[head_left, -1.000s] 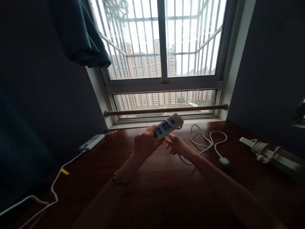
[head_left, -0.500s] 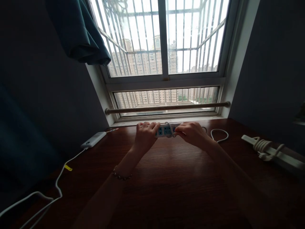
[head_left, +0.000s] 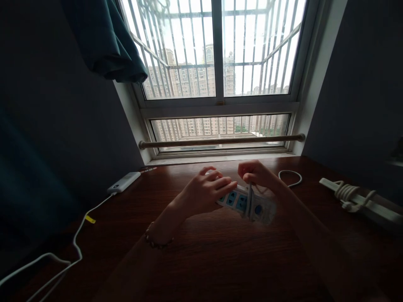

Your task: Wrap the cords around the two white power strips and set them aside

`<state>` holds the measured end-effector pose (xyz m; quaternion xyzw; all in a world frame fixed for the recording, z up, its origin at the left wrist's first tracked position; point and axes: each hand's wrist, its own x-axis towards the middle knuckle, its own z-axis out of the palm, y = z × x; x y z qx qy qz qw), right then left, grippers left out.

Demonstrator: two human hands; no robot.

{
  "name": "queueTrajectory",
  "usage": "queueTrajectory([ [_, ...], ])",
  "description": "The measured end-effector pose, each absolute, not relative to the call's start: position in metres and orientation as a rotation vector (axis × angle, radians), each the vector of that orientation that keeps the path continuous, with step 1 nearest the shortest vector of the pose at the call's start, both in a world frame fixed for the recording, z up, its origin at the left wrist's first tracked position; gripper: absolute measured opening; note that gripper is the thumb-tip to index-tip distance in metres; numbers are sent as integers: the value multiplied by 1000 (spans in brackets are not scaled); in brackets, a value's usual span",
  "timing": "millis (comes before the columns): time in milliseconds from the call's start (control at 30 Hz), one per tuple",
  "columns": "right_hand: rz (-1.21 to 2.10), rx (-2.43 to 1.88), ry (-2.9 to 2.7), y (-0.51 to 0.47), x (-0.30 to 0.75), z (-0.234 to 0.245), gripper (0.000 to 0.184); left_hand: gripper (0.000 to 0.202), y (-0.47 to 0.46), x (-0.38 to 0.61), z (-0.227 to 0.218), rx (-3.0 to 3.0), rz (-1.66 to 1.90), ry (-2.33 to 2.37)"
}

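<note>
I've got the long white plastic power strip (head_left: 242,203) tilted over brown wooden desk (head_left: 195,251), blue sockets (head_left: 231,198), round blue button (head_left: 258,209), left hand (head_left: 204,188) fingers curled over one end, right hand (head_left: 256,174) pinching pale looped cord (head_left: 250,199)

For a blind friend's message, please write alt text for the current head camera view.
A person's left hand holds a blue-socketed white power strip while the right hand pinches its cord, which crosses the strip. They are over a dark wooden surface before a barred window, with a cord-wrapped white bar at right.
</note>
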<state>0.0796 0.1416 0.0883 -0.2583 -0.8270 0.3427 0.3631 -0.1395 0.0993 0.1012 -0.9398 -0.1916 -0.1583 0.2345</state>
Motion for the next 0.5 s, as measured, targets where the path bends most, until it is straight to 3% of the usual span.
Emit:
queueTrajectory([
  [133, 972, -554, -1979, 138, 62, 80, 52, 44, 99, -139, 98, -2674, -536, -483],
  [333, 1113, -513, -1674, 118, 42, 82, 48, 52, 103, -136, 94, -2820, -800, -445],
  [500, 1040, -622, -1546, 117, 42, 89, 44, 59, 100, -125, 89, -2813, -1055, -647],
])
